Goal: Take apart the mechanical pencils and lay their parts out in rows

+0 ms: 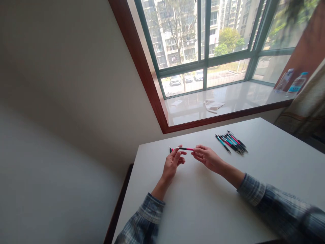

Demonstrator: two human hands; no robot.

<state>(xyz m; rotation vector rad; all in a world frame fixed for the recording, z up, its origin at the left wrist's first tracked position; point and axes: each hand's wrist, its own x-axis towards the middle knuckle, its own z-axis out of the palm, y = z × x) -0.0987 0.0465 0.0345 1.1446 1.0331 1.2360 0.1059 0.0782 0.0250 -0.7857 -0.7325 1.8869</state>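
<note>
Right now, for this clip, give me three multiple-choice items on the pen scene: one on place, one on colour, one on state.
1. Where does the pile of pens lie?
A. on the white table, to the right of the hands
B. on the windowsill
C. on the floor

2. What colour is the barrel of the held pen?
A. yellow
B. pink-red
C. white

3. How is that pen held?
A. lying loose on the table
B. in one hand only
C. between both hands

Answers: 1 A, the pile rests on the table. 2 B, the barrel shows pink-red. 3 C, the left hand and right hand each pinch one end.
</note>
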